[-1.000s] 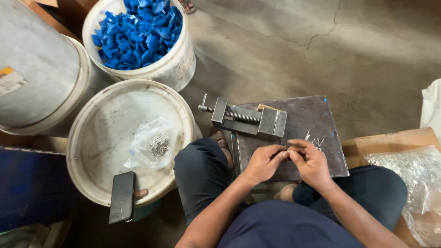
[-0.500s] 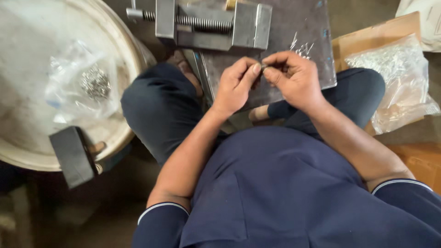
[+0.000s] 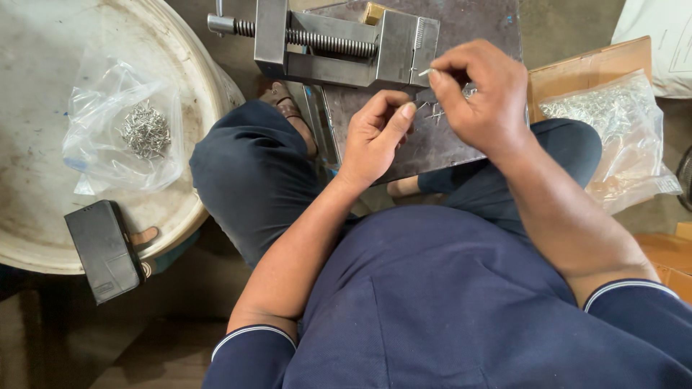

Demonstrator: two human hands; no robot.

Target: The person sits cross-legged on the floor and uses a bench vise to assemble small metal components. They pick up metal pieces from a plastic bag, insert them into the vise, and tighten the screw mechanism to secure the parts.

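A thin metal pin (image 3: 425, 71) is pinched between the thumb and forefinger tip of the right hand (image 3: 477, 94); its pale end pokes out to the left, just beside the right-hand jaw block of the small steel vise (image 3: 339, 45). The right hand is closed down tight on the pin, the other fingers curled in over the palm. The left hand (image 3: 375, 133) sits just below and to the left of it, half open: thumb and forefinger stretched up toward the pin, fingertips near each other but not closed, and whether something tiny lies between them cannot be told. The two hands are near each other but apart.

Both hands hover over a dark metal plate (image 3: 418, 144) resting on the person's lap, with the vise standing on its far edge. A few loose pins (image 3: 436, 112) lie scattered on the plate between the hands.

To the right, on brown cardboard (image 3: 569, 68), lies a clear plastic bag of pins (image 3: 613, 133), well filled. To the left, a large round white lid (image 3: 43, 86) carries a second clear bag (image 3: 119, 133) with a small heap of pins inside, and a black phone case (image 3: 104, 250) rests at the lid's near rim. The person wears dark blue trousers and a dark blue shirt with a white-striped cuff
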